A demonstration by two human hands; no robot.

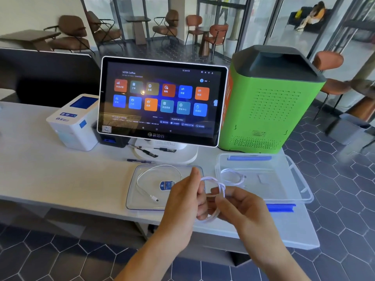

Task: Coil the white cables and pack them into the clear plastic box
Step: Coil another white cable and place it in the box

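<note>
White cable (215, 191) is looped between both hands: left hand (183, 201) pinches the coil, right hand (235, 207) curls round it, keeping the turns together. Clear plastic box (300, 191) sits open just beside, one coiled cable (233, 176) inside. Another cable (154, 179) waits on the lid (132, 199).

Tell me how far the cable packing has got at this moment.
Done: one coiled cable lies in the clear plastic box. In hand: the left hand and right hand hold a second cable in a loop. Left: a loose cable on the lid, uncoiled.
</note>
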